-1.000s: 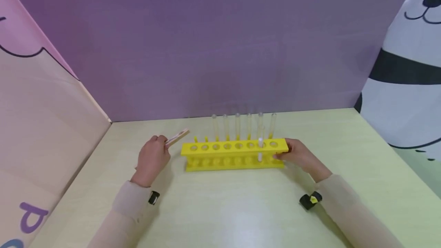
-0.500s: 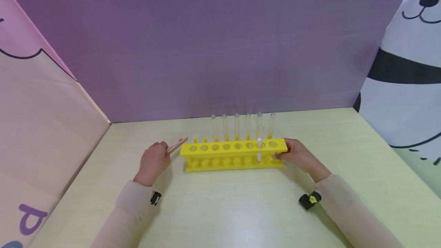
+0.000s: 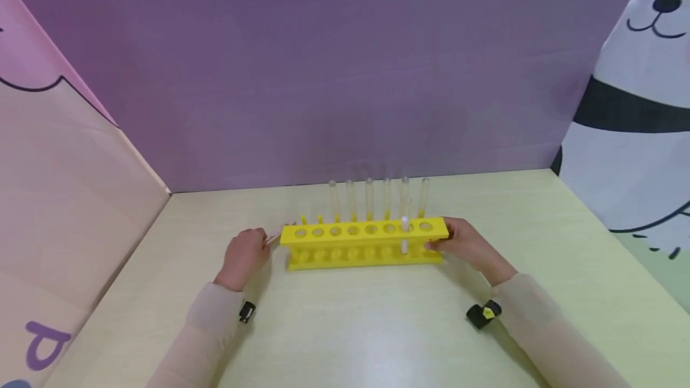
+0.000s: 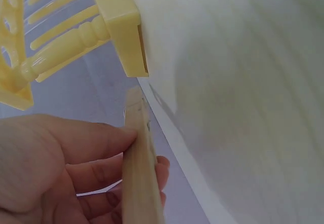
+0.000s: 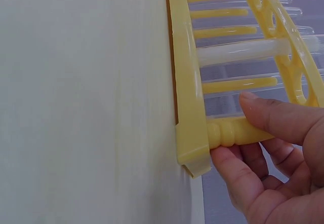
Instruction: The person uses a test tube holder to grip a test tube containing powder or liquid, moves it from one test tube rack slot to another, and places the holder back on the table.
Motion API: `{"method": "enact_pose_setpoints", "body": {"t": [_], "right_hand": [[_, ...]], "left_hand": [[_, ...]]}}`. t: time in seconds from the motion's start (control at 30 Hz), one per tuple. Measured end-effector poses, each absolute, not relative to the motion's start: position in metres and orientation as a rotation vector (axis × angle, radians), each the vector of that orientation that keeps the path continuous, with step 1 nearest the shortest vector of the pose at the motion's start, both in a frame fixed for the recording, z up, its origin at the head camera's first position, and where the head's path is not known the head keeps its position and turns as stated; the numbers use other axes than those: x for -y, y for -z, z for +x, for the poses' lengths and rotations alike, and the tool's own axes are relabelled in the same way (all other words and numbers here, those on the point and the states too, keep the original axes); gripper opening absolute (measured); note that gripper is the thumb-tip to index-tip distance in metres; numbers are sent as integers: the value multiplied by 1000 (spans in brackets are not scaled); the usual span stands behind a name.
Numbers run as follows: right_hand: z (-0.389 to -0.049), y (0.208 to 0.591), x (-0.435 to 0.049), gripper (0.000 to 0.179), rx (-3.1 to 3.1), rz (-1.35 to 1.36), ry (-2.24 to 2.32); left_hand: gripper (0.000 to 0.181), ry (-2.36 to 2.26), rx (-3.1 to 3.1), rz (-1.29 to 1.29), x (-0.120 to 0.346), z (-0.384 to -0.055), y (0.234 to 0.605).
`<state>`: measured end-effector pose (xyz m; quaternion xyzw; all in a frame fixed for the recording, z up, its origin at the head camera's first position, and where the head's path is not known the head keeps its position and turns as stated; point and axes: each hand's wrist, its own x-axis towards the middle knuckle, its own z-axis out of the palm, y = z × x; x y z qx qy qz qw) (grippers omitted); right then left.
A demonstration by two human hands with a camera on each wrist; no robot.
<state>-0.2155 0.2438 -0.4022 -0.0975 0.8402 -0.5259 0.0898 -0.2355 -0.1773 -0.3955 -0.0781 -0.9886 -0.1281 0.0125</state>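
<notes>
The yellow test tube rack point(image 3: 361, 233) stands upright on the table in the head view. My right hand point(image 3: 473, 249) grips its right end; in the right wrist view, thumb and fingers close round the yellow end post point(image 5: 238, 131). My left hand point(image 3: 244, 258) is at the rack's left end, pinching a wooden test tube clamp point(image 4: 137, 168) between thumb and fingers. The clamp's far part is hidden behind the rack in the head view. Several clear test tubes point(image 3: 369, 199) sit inverted over pegs along the rack's back. One white stick-like piece point(image 3: 405, 235) stands in a hole near the right.
The pale table point(image 3: 345, 328) stretches out in front of the rack. Behind it rises a purple wall panel point(image 3: 345, 76), with printed panels point(image 3: 636, 154) on either side. Black cameras are strapped at both wrists.
My left hand has moved a little right and down, bringing the clamp from beside the rack to behind its left end. My right hand keeps its grip on the rack.
</notes>
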Motion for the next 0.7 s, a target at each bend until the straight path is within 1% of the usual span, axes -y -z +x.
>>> {"method": "enact_pose_setpoints", "body": {"t": [0.33, 0.6, 0.7], "right_hand": [[-215, 401, -243, 40, -2508, -295, 1557], [-216, 402, -245, 39, -2495, -319, 1586], [-216, 404, -245, 39, -2491, -316, 1591]], "left_hand": [[15, 421, 3121, -208, 174, -235, 395], [8, 404, 3157, -201, 172, -235, 396], [9, 384, 3166, -199, 171, -234, 396]]}}
